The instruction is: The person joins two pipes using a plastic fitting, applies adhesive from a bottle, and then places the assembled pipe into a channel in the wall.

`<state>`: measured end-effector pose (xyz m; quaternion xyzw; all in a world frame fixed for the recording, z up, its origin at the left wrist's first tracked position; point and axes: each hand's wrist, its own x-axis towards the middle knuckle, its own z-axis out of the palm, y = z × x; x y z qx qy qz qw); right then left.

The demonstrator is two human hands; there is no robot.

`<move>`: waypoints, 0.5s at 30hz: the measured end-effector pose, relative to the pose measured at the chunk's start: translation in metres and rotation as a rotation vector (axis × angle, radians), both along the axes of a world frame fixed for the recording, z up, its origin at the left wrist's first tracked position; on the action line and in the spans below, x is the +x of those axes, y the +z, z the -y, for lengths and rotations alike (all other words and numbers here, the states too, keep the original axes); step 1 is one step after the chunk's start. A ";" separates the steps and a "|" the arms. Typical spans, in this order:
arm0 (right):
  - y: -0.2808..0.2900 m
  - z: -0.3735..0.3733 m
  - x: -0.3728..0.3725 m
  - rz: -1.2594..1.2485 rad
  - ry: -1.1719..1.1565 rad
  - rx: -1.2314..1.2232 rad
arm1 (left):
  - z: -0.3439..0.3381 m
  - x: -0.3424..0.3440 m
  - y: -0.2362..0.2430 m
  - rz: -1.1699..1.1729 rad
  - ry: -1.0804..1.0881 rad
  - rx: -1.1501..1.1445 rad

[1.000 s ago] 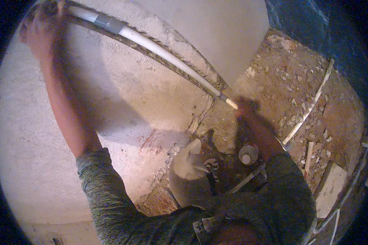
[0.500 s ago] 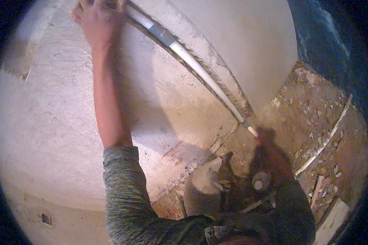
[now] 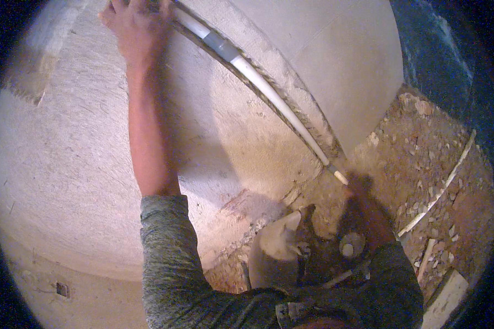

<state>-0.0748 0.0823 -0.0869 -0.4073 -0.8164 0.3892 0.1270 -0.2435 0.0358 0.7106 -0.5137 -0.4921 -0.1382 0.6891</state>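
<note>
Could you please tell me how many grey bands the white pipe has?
2: a wide grey band nearer the left hand, a narrow one lower on the pipe, by the right hand; more may be hidden.

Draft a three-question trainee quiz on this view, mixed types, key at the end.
1. Multiple choice: what colour is the band around the white pipe?
a) red b) grey c) green
2. True or false: the left hand is lower in the picture than the right hand.
3. Fill in: the pipe lies along a ___ in the wall.

Key:
1. b
2. False; the left hand is higher than the right hand.
3. groove
</note>
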 end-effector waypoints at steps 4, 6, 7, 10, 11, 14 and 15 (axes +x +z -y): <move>-0.004 0.000 -0.002 -0.014 0.004 -0.029 | 0.001 0.013 -0.009 0.124 -0.028 -0.082; -0.007 -0.001 -0.003 -0.019 0.010 -0.039 | 0.000 0.007 -0.009 0.125 -0.053 -0.038; -0.008 -0.002 -0.004 -0.020 0.012 -0.045 | 0.000 0.004 -0.009 0.124 -0.065 -0.015; -0.017 -0.006 -0.002 -0.035 0.016 -0.077 | 0.000 0.001 -0.005 -0.003 -0.063 -0.009; -0.020 -0.008 -0.003 -0.049 0.010 -0.088 | -0.001 0.001 -0.004 -0.008 -0.074 -0.016; -0.013 -0.004 -0.012 -0.013 0.063 -0.240 | 0.001 0.000 -0.005 -0.044 -0.051 -0.056; -0.011 -0.005 -0.012 -0.001 0.076 -0.286 | 0.003 0.000 -0.004 -0.066 -0.031 -0.063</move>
